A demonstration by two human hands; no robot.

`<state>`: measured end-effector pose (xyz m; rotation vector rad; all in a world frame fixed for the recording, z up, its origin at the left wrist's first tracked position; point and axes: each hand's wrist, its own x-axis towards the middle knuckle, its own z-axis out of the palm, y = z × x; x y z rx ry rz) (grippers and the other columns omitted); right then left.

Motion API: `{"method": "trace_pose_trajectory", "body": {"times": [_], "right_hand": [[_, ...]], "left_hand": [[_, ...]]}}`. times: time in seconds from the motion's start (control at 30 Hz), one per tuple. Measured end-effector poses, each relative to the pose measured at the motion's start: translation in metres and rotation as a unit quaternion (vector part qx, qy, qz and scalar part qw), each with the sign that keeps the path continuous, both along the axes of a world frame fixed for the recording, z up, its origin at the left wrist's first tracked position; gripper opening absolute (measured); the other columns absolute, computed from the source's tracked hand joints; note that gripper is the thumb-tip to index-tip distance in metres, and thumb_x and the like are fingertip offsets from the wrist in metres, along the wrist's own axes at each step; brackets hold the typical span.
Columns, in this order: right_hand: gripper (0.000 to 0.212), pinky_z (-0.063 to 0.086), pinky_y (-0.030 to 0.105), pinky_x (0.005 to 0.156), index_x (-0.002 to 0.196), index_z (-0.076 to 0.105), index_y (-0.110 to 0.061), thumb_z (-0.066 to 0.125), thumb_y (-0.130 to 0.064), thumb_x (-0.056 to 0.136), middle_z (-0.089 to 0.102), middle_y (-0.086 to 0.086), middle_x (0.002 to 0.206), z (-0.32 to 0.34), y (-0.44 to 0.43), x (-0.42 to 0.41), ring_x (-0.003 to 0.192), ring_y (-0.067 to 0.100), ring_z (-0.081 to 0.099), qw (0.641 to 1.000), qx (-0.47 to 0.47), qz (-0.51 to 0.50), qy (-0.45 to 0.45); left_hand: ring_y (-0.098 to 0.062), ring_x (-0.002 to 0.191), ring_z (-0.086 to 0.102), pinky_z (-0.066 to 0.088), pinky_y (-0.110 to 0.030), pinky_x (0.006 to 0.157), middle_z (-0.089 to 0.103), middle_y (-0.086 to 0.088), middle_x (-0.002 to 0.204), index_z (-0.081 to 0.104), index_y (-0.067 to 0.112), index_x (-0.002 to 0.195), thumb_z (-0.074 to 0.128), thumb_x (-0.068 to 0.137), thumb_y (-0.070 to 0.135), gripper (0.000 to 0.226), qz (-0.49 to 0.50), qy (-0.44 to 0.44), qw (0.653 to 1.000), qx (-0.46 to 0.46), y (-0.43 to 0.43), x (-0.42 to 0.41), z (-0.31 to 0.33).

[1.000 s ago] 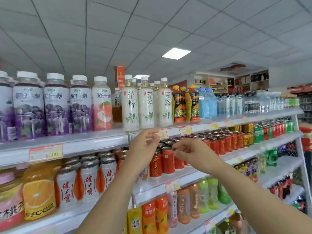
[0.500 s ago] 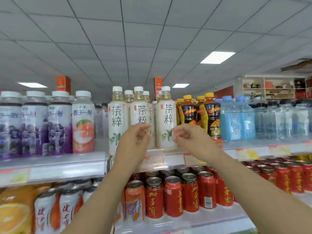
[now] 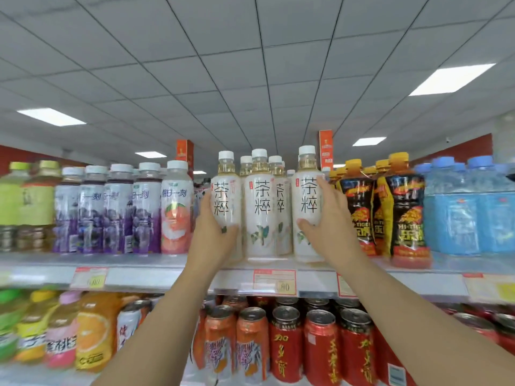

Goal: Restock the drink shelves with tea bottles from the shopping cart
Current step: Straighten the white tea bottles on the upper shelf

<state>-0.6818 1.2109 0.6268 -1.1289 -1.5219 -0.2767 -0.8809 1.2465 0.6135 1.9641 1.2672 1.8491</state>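
Observation:
Several white tea bottles with black characters stand on the top shelf. My left hand grips the left front tea bottle from its left side, thumb across its lower front. My right hand holds the right front tea bottle from its right side, fingers curled round it. The middle tea bottle stands untouched between them, with more tea bottles behind. Both held bottles stand upright on the shelf. No shopping cart is in view.
Purple and peach drink bottles stand left of the tea. Black-and-yellow bottles and blue water packs stand to the right. Red and orange cans fill the shelf below. Price tags hang on the shelf edge.
Both hands rose from in front of the shelf edge and took hold of the outer two front tea bottles. The view tilted upward and came closer to the top shelf.

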Motion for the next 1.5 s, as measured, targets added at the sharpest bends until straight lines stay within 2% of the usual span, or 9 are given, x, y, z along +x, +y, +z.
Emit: {"method": "trace_pose_trajectory", "body": {"times": [0.07, 0.23, 0.47, 0.57, 0.77, 0.97, 1.1, 1.23, 1.5], "right_hand": [[0.092, 0.039, 0.034, 0.098, 0.148, 0.009, -0.029, 0.069, -0.013, 0.081, 0.025, 0.003, 0.146, -0.002, 0.004, 0.0, 0.133, 0.021, 0.032, 1.0, -0.011, 0.001, 0.009], [0.097, 0.044, 0.037, 0.095, 0.148, 0.003, -0.034, 0.071, -0.015, 0.081, 0.026, 0.001, 0.147, -0.002, 0.007, 0.0, 0.128, 0.02, 0.038, 0.999, -0.022, 0.0, 0.028], [0.095, 0.036, 0.034, 0.103, 0.148, 0.005, -0.032, 0.071, -0.022, 0.082, 0.025, -0.005, 0.149, -0.004, 0.005, 0.001, 0.133, 0.012, 0.027, 1.0, -0.01, -0.023, 0.0], [0.09, 0.033, 0.037, 0.106, 0.147, 0.013, -0.033, 0.072, -0.028, 0.079, 0.029, -0.004, 0.145, 0.009, 0.0, 0.003, 0.134, 0.015, 0.026, 0.998, 0.037, -0.045, -0.036], [0.079, 0.022, 0.032, 0.11, 0.147, 0.021, -0.032, 0.067, -0.033, 0.083, 0.029, -0.001, 0.148, 0.071, -0.006, -0.007, 0.137, 0.017, 0.02, 0.981, 0.054, -0.073, -0.17], [0.063, 0.028, 0.043, 0.107, 0.144, 0.026, -0.038, 0.055, -0.047, 0.088, 0.038, 0.001, 0.147, 0.122, 0.009, -0.011, 0.136, 0.024, 0.031, 0.955, -0.042, -0.132, -0.261], [0.045, 0.032, 0.045, 0.104, 0.133, 0.043, -0.044, 0.049, -0.053, 0.089, 0.056, -0.015, 0.128, 0.137, 0.026, -0.014, 0.125, 0.015, 0.046, 0.952, -0.095, -0.106, -0.27], [0.023, 0.04, 0.036, 0.09, 0.109, 0.061, -0.042, 0.057, -0.046, 0.087, 0.052, -0.026, 0.076, 0.144, 0.032, -0.017, 0.094, 0.008, 0.053, 0.953, -0.099, -0.091, -0.27], [0.023, 0.034, 0.048, 0.103, 0.101, 0.062, -0.04, 0.058, -0.053, 0.083, 0.05, -0.022, 0.069, 0.141, 0.041, -0.021, 0.087, 0.008, 0.051, 0.956, -0.052, -0.126, -0.258]], "left_hand": [[-0.02, 0.075, 0.066, 0.056, -0.04, 0.073, 0.064, 0.001, 0.101, 0.013, 0.029, 0.148, 0.065, 0.082, 0.009, 0.086, 0.025, 0.005, 1.0, -0.013, 0.006, -0.001, 0.0], [-0.018, 0.074, 0.065, 0.056, -0.045, 0.076, 0.063, -0.002, 0.108, 0.018, 0.035, 0.143, 0.07, 0.077, 0.027, 0.084, 0.051, 0.037, 0.997, -0.037, 0.014, -0.001, 0.002], [-0.027, 0.098, 0.061, 0.052, -0.05, 0.086, 0.055, 0.002, 0.124, 0.021, 0.041, 0.139, 0.065, 0.056, 0.058, 0.096, -0.012, 0.059, 0.998, -0.026, 0.016, 0.005, 0.004], [-0.019, 0.113, 0.054, 0.047, -0.049, 0.096, 0.048, 0.0, 0.132, 0.021, 0.038, 0.142, 0.075, 0.071, 0.041, 0.09, -0.047, 0.061, 0.997, -0.016, 0.016, 0.001, 0.008], [-0.019, 0.133, 0.035, 0.032, -0.042, 0.11, 0.03, -0.002, 0.147, 0.021, 0.03, 0.147, 0.066, 0.085, 0.032, 0.077, -0.01, 0.089, 0.993, 0.072, 0.017, -0.013, 0.046], [-0.012, 0.111, 0.052, 0.038, -0.023, 0.088, 0.05, 0.002, 0.131, 0.043, 0.032, 0.136, 0.054, 0.093, 0.029, 0.045, -0.055, 0.149, 0.985, 0.073, 0.017, -0.01, 0.111], [-0.013, 0.104, 0.058, 0.044, -0.021, 0.076, 0.06, 0.004, 0.123, 0.056, 0.027, 0.125, 0.054, 0.093, 0.022, 0.033, -0.08, 0.166, 0.982, 0.031, 0.027, -0.008, 0.131], [-0.01, 0.1, 0.06, 0.044, -0.013, 0.071, 0.062, 0.007, 0.116, 0.059, 0.029, 0.121, 0.055, 0.093, 0.026, 0.028, -0.089, 0.177, 0.98, 0.033, 0.035, -0.011, 0.133], [-0.008, 0.098, 0.059, 0.046, -0.016, 0.068, 0.061, 0.007, 0.115, 0.055, 0.031, 0.124, 0.053, 0.095, 0.029, 0.029, -0.101, 0.181, 0.978, 0.027, 0.039, -0.012, 0.134]]}}
